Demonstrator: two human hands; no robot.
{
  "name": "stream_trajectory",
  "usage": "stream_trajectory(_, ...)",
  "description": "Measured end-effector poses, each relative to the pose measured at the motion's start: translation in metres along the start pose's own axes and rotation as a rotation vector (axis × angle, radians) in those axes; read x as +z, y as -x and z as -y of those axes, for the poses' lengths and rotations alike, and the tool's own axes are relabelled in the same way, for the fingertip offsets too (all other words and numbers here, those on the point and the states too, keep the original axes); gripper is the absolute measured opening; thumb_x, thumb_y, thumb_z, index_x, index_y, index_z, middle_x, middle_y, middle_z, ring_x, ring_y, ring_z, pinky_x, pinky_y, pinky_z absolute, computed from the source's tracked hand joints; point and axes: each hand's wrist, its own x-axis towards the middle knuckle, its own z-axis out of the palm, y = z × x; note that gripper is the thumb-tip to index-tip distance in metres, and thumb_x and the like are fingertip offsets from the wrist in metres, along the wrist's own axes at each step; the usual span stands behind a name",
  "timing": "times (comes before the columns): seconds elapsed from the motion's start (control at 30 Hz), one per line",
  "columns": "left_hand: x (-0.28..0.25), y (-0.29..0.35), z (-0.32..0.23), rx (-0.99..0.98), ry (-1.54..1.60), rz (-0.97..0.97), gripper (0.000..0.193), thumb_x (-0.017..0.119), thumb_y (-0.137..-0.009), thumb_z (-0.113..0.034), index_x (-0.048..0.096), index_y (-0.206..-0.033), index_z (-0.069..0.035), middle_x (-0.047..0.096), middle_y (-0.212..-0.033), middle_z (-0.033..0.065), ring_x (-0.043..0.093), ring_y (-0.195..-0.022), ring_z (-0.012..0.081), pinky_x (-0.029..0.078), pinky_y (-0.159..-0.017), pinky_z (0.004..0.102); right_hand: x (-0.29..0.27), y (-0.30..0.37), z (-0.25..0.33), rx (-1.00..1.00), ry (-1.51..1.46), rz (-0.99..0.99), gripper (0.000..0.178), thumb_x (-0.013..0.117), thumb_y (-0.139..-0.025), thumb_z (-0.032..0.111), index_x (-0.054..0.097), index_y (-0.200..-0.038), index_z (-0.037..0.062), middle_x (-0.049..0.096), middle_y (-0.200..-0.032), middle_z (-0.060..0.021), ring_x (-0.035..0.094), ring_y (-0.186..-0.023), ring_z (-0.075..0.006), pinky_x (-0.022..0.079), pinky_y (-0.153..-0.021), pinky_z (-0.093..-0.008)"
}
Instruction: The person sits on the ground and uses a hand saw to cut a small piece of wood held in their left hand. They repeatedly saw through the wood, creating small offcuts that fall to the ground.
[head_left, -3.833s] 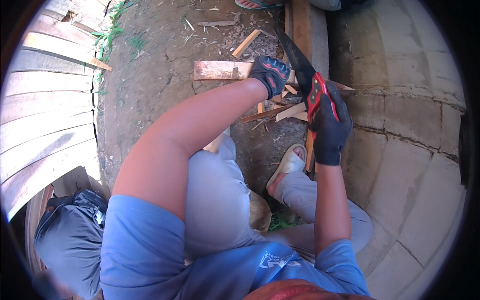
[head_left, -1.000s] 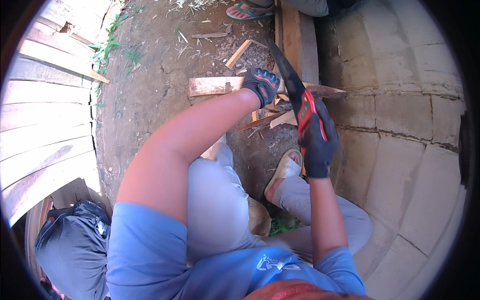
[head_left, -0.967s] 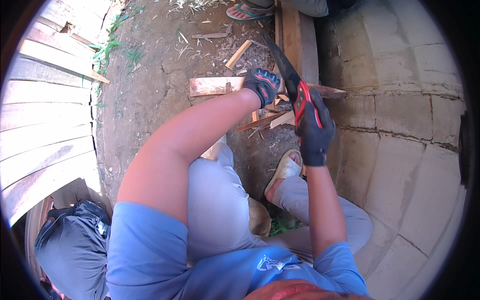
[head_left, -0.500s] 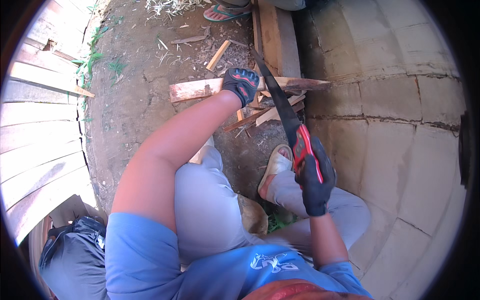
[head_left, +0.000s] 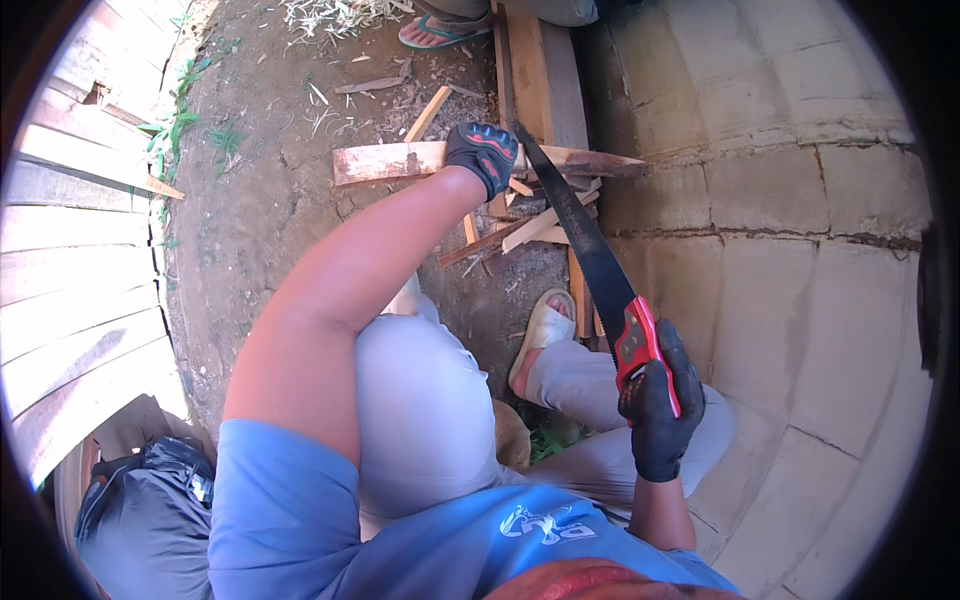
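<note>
"Bare brown earth [head_left: 270,190] makes up the floor, doesn't it?"

"It does, faintly cracked, with pale shavings [head_left: 335,18] heaped at the far end and green weeds [head_left: 175,128] along its left edge."

"And what stands around it?"

"Sunlit planks [head_left: 75,275] bound it on the left; on the right is a grey block wall [head_left: 770,320], darker in its far part. A timber beam [head_left: 540,85] lies beside that wall, and another person's foot [head_left: 432,30], in a green-edged sandal, rests just left of the beam's far end."

"Where is the board [head_left: 385,163]?"

"Crosswise at the near end of the beam, its tapered tip close to the wall, with loose offcuts [head_left: 530,228] on its near side."

"How are the hands?"

"Both gloved. The person's left hand [head_left: 483,160] clasps the board from above, fingertips hidden. The right hand [head_left: 668,410] is wrapped round the handle of a red-and-black saw [head_left: 583,235], whose blade slants across the board just right of the left hand. Whether its teeth touch the wood, one cannot tell."
</note>
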Motion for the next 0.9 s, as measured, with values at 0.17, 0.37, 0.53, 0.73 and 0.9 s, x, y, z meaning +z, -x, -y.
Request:
stream_trajectory(0.17, 0.018, 0.01, 0.001, 0.017, -0.006, -0.015, 0.016, 0.066, -0.085, -0.021, 0.078, -0.09, -0.012, 0.077, -0.087, 0.0118, 0.076, -0.082, 0.0283, 0.056, -0.071, 0.0435, 0.003, -0.019, -0.005, 0.05, -0.066, 0.035, 0.04, 0.064, -0.1, 0.011, 0.068, -0.137, -0.0032, 0.072, -0.133, -0.0187, 0.07, -0.119, -0.0253, 0.054, -0.099, -0.0373)
stream_trajectory(0.37, 0.017, 0.015, 0.003, -0.005, -0.019, -0.039, 0.013, 0.067, -0.085, -0.021, 0.076, -0.089, -0.012, 0.077, -0.087, 0.0107, 0.076, -0.084, 0.0276, 0.055, -0.073, 0.0419, 0.09, -0.075, -0.009, -0.094, -0.15, 0.056, 0.038, 0.065, -0.102, 0.015, 0.068, -0.137, 0.0006, 0.074, -0.131, -0.0176, 0.071, -0.116, -0.0237, 0.055, -0.098, -0.0366)
stream_trajectory(0.53, 0.012, 0.011, -0.002, -0.009, -0.023, 0.056, 0.016, 0.065, -0.088, -0.019, 0.079, -0.095, -0.014, 0.079, -0.098, 0.0072, 0.077, -0.095, 0.0256, 0.057, -0.076, 0.0405, 0.161, -0.127, -0.003, -0.208, -0.081, -0.008, 0.037, 0.066, -0.102, 0.018, 0.069, -0.137, 0.0044, 0.074, -0.127, -0.0213, 0.073, -0.113, -0.0296, 0.055, -0.097, -0.0377)
stream_trajectory(0.73, 0.008, 0.014, -0.002, -0.029, -0.031, 0.061, 0.016, 0.07, -0.085, -0.021, 0.079, -0.096, -0.013, 0.079, -0.095, 0.0089, 0.077, -0.091, 0.0254, 0.058, -0.074, 0.0391, 0.167, -0.124, -0.005, -0.273, -0.118, -0.018, 0.039, 0.063, -0.105, 0.023, 0.067, -0.141, 0.0081, 0.075, -0.124, -0.0205, 0.073, -0.114, -0.0291, 0.055, -0.097, -0.0394)
stream_trajectory(0.9, 0.013, 0.013, -0.004, -0.04, -0.023, 0.045, 0.017, 0.069, -0.084, -0.02, 0.079, -0.095, -0.013, 0.078, -0.093, 0.009, 0.077, -0.091, 0.0251, 0.058, -0.074, 0.0399, 0.129, -0.081, -0.049, -0.188, -0.101, -0.023, 0.042, 0.059, -0.106, 0.022, 0.064, -0.143, 0.0025, 0.072, -0.134, -0.0182, 0.073, -0.113, -0.0274, 0.056, -0.096, -0.039)
